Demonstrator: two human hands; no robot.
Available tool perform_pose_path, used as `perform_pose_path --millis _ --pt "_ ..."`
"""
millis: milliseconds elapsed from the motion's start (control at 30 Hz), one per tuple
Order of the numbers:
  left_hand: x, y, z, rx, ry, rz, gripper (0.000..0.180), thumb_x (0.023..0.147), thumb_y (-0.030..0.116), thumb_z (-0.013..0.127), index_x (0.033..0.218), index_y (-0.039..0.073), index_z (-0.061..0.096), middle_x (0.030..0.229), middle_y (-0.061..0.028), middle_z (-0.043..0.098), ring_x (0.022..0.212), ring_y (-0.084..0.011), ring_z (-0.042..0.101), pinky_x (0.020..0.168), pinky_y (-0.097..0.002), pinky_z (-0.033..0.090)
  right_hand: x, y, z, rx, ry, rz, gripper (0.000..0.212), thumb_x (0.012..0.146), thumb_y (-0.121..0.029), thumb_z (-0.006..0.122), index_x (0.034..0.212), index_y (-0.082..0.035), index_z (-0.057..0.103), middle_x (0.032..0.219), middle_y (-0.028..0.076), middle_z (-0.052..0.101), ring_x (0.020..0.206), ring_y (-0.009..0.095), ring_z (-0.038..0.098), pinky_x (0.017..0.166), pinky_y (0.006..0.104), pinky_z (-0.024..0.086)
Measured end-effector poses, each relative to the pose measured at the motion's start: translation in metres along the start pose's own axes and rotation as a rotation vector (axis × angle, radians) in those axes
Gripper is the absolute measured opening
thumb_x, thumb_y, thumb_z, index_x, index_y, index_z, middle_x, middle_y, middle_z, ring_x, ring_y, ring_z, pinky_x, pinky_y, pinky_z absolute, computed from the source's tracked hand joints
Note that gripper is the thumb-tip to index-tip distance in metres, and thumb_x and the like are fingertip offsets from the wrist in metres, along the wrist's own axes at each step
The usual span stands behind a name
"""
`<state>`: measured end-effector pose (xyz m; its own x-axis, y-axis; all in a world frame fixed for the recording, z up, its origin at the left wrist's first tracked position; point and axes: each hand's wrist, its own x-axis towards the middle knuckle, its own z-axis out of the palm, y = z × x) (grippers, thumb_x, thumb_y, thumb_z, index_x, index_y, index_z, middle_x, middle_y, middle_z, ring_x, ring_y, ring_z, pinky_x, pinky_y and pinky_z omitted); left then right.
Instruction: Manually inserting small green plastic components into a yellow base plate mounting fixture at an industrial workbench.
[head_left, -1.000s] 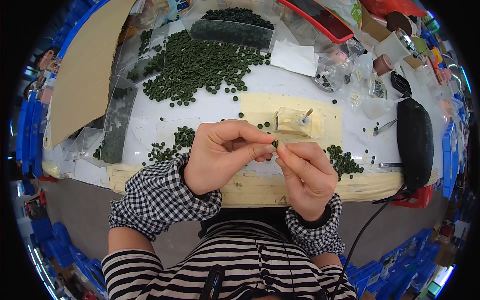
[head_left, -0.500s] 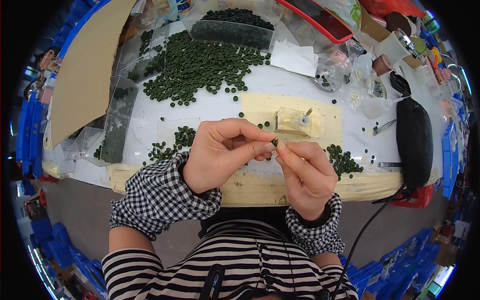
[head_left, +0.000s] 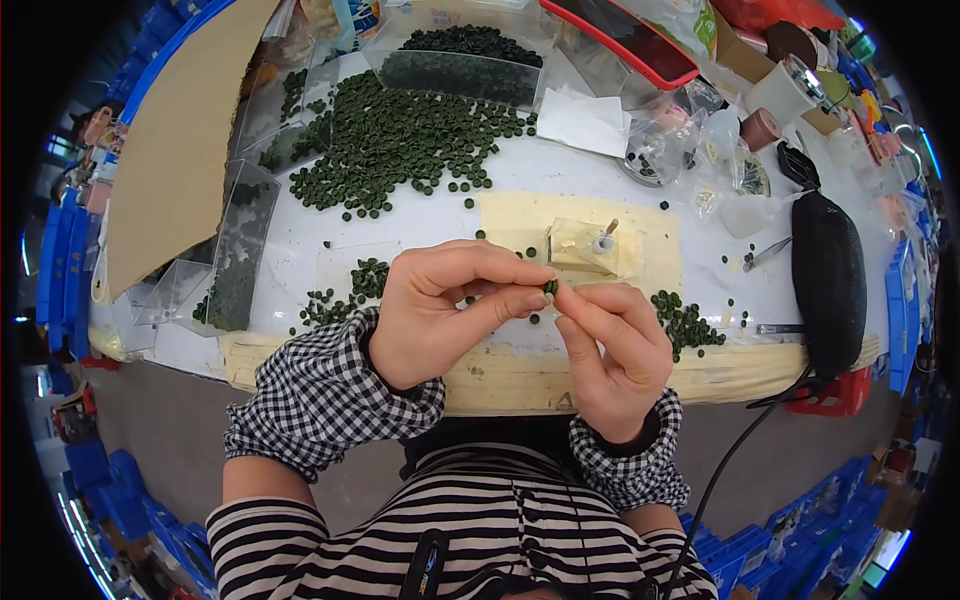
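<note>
Held piece: one small dark-green round piece [head_left: 551,287], raised over the near side of the table [head_left: 440,222], about midway along its near edge; which face is turned up cannot be told.
Left hand [head_left: 430,315]: thumb and forefinger pinch the piece at their tips; the remaining fingers are curled behind, partly hidden.
Right hand [head_left: 615,350]: forefinger tip touching the piece or just beside it; thumb apart below, so no full pinch is evident on this side.
Grip quality: judged best with the left fingertips bearing the piece by its rim under light, even pressure; something this small could easily slip or spring away.
Right fingertip work: advisable with the tip alone, wrist steady, the piece left open to view.
Pale block [head_left: 580,248]: on a yellow sheet [head_left: 660,225] beyond the hands, farther from the near edge; untouched.
Left small heap [head_left: 330,305]: toward the near left corner, close to the checked left sleeve [head_left: 330,385]; the cuff should clear it.
Right small heap [head_left: 685,325]: by the near edge, right of the right hand; same caution.
Main heap [head_left: 390,145]: toward the far edge, left of centre.
</note>
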<state>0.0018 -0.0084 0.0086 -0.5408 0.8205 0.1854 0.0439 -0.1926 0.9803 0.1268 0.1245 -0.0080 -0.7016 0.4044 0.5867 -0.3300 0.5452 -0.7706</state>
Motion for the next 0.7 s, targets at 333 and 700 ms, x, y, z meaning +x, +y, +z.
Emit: perform_pose_path --millis 333,700 --pt "-0.0003 -0.0023 0.0003 -0.016 0.011 -0.005 0.019 0.085 -0.010 0.060 0.103 -0.005 0.065 0.094 -0.0138 0.066 0.083 -0.0155 0.064 0.074 -0.0249 0.053 -0.0006 0.0005 0.0005 0.005 -0.004 0.000 0.030 0.076 0.009 0.069 0.105 0.000 0.069 0.089 0.009 0.062 0.072 0.016 0.058 0.060 0.0227 0.046" --pt "-0.0007 -0.0044 -0.0006 0.023 0.014 0.014 0.019 0.084 -0.008 0.061 0.102 -0.002 0.067 0.092 -0.0129 0.066 0.080 -0.0144 0.064 0.072 -0.0243 0.052 -0.0009 0.0013 0.0004 0.004 -0.016 -0.004 0.031 0.075 0.009 0.069 0.105 0.000 0.069 0.090 0.009 0.062 0.074 0.016 0.059 0.062 0.0232 0.047"
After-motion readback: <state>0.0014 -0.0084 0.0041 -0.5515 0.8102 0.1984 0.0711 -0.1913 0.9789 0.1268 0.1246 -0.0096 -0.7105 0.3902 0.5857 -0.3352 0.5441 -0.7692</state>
